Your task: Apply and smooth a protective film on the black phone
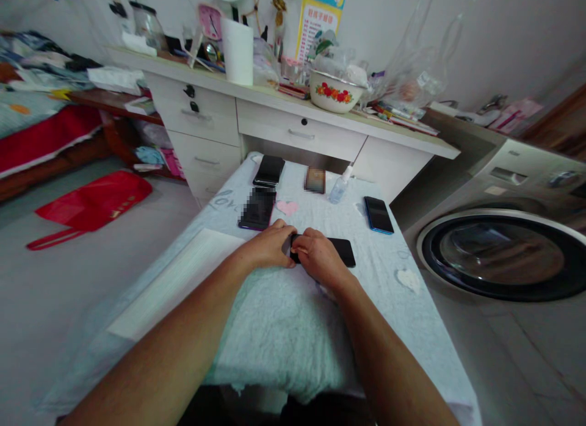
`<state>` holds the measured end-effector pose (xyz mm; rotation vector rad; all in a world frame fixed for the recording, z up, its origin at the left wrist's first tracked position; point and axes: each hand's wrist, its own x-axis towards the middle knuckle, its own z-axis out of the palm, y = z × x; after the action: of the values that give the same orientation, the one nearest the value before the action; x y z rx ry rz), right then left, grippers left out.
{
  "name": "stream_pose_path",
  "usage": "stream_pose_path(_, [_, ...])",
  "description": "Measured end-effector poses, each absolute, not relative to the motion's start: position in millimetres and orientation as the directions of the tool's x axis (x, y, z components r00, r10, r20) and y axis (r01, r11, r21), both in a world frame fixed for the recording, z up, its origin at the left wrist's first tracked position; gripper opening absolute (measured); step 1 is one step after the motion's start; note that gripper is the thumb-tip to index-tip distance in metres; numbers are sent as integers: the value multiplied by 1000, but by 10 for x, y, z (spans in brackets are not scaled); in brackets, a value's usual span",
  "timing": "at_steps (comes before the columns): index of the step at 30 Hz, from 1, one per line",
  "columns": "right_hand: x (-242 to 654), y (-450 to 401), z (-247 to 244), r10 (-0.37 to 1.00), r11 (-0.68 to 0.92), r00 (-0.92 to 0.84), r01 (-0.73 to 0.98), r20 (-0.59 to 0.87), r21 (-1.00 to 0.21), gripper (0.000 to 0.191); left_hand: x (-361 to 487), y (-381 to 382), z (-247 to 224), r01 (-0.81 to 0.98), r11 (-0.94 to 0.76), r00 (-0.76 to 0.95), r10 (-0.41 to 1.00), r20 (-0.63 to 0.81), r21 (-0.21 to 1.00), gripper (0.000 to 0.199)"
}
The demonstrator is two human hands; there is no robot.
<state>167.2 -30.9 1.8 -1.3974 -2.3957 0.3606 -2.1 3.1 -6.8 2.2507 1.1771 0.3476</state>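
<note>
L hand [278, 245]: gripping phone [344, 252] at left end, ctr frame
R hand [317, 254]: over it w/ fingers bunched narrow, can't tell if pinching
Phone: keep flat, press lightly

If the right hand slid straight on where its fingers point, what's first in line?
Probably the left hand, at the left end of the nearest phone, though depth is unclear.

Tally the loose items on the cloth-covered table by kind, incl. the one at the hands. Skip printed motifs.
Phone-like dark slabs: 4
Clear bottle: 1
Small brownish item, pixelated: 1
White sheet or strip: 1
Total: 7 visible; anything hidden under the hands isn't counted
</note>
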Motion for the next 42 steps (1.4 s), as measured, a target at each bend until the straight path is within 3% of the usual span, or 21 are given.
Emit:
stream_pose_path(14, [1751, -318, 6, 790, 594, -588, 668, 172, -447, 17, -22, 36, -55, 667, -437, 578, 815, -48, 604, 68])
stream_pose_path(32, [2064, -314, 147, 870, 448, -493, 784, 9, -430, 19, -27, 20, -4, 687, -418, 570, 818, -83, 595, 74])
stream_pose_path(42, [2041, -316, 124, 878, 444, -479, 804, 13, -396, 17, -36, 33, -28, 679, -418, 571, 818, -75, 604, 70])
